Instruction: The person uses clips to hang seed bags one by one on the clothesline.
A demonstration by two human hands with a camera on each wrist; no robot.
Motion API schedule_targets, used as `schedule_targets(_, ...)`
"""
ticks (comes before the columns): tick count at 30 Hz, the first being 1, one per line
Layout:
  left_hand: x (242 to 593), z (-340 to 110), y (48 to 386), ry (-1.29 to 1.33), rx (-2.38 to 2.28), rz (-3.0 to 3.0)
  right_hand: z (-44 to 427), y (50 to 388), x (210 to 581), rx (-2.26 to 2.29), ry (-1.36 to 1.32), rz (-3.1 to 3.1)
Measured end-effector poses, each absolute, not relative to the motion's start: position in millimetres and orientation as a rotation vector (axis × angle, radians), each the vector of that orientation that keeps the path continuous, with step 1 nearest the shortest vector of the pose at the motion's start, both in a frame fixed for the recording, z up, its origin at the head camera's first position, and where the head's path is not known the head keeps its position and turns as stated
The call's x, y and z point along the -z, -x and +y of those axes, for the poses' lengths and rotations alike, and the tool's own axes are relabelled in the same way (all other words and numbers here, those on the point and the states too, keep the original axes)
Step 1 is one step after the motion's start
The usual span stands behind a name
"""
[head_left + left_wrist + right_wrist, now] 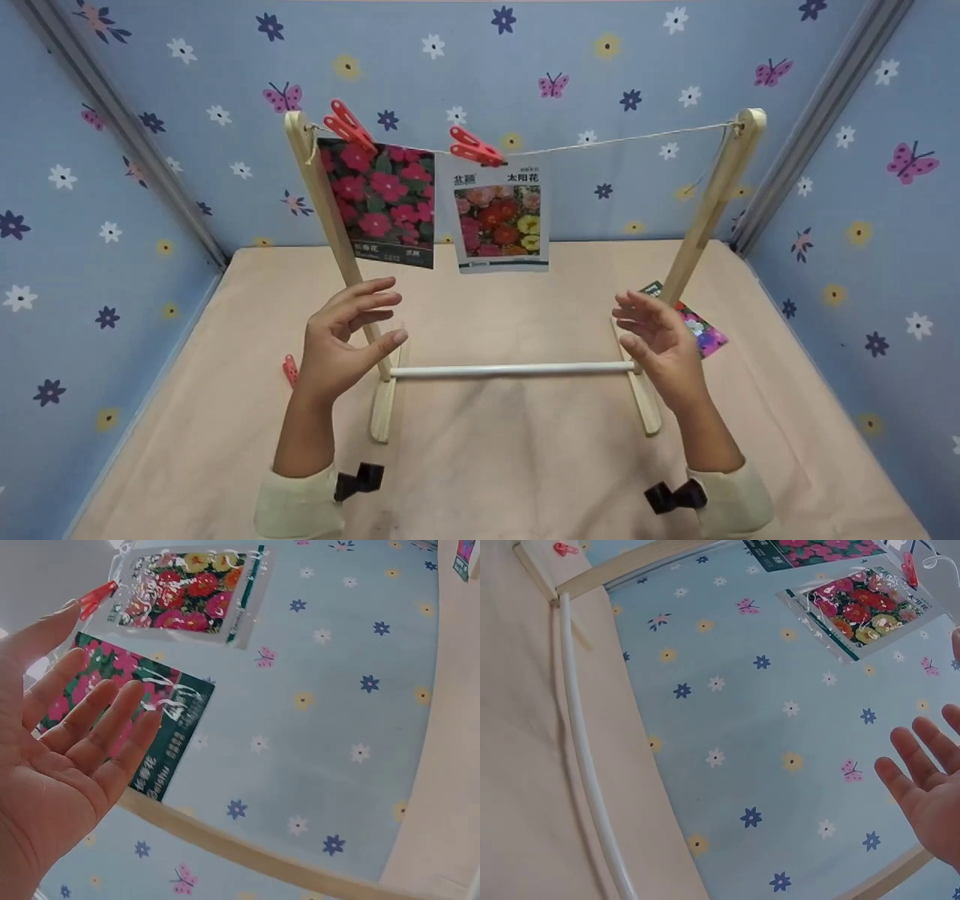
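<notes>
A red peg (pixel 290 370) lies left, near the released left hand (pixel 349 341). Far, a dark packet (pixel 394 199) and a white packet (pixel 502 217) hang pegged; a hand bumping the frame (pixel 321 199) could dislodge them. The right hand (pixel 664 349), also released, partly hides a third packet (pixel 709 335) on the worktop (pixel 502 457).

Two packets (pixel 501 217) hang from the string (pixel 630 139).

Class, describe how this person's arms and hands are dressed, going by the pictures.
The left sleeve and right sleeve are pale, off-white and plain, ending short of the wrists. A small, black, angular left fitting and right fitting jut inward at the cuffs. The left hand and right hand show no gloves or rings.
</notes>
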State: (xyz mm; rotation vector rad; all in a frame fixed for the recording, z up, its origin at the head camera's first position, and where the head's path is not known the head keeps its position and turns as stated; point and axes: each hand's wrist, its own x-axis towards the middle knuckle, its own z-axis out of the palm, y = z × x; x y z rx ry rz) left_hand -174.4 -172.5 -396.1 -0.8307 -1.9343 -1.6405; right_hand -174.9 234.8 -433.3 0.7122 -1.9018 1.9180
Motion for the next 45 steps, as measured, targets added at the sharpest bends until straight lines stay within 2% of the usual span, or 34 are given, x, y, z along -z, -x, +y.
schedule_targets(11,425.5,-188.4,161.3,0.703,1.708,-1.955,252.5,164.3,446.1,-1.882,-0.694,-1.944)
schedule_targets(24,461.0,-211.8,148.7,0.494,1.687,-1.937,279.8,157.0,466.2,-1.933,-0.478,-1.852)
schedule_targets(30,459.7,-223.3,136.0,0.328,1.639,-1.956,295.6,155.1,477.3,-1.866,-0.279,-1.894)
schedule_targets(37,473.5,-242.0,132.1,0.038,1.636,-1.980,315.0,155.2,494.0,-1.793,-0.049,-1.880)
schedule_targets(45,489.3,-258.5,132.7,-0.115,1.577,-1.979,337.8,157.8,512.4,-1.662,0.221,-1.958)
